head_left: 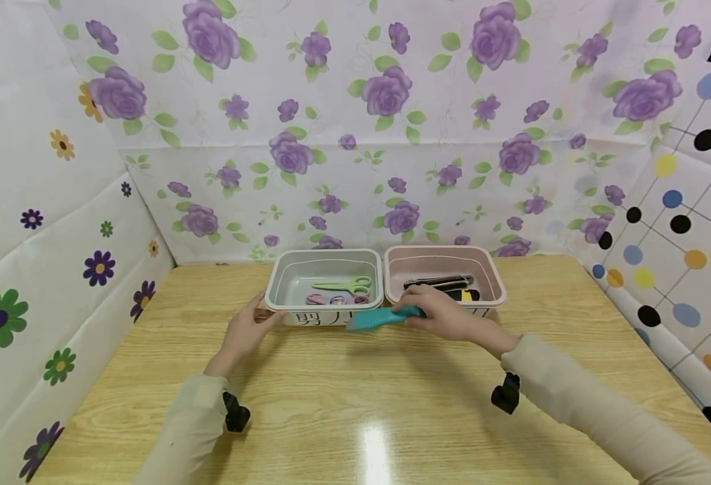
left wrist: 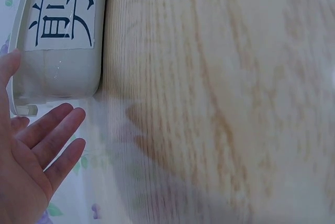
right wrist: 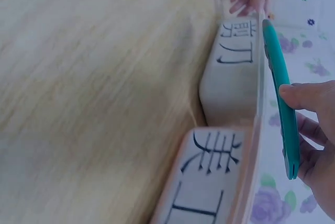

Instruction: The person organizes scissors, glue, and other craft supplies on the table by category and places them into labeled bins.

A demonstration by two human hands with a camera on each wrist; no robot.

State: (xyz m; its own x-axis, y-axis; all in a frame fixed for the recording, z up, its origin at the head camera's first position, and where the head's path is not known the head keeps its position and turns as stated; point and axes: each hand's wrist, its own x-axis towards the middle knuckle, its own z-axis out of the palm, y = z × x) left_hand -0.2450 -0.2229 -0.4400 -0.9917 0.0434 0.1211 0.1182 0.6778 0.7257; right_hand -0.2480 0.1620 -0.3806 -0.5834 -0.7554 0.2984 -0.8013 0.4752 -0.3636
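My right hand (head_left: 437,313) grips a teal utility knife (head_left: 380,318) by one end, fingers and thumb around it. The knife lies sideways just above the front rims, its grey tip pointing left across the grey bin. In the right wrist view, the thumb presses the teal handle (right wrist: 282,98). At the front left corner of the grey bin (head_left: 319,254), my left hand (head_left: 244,335) touches the rim with its thumb; its other fingers extend loosely beside the bin's end. Green scissors (head_left: 343,286) and pink scissors (head_left: 318,299) lie inside that bin.
Right of the grey bin stands a pink bin (head_left: 446,252) holding dark utility knives (head_left: 440,281) and a black-and-yellow item (head_left: 469,295). Both bins carry labels in black characters on their fronts. The wooden table (head_left: 355,384) meets flowered cloth (head_left: 343,168) behind them.
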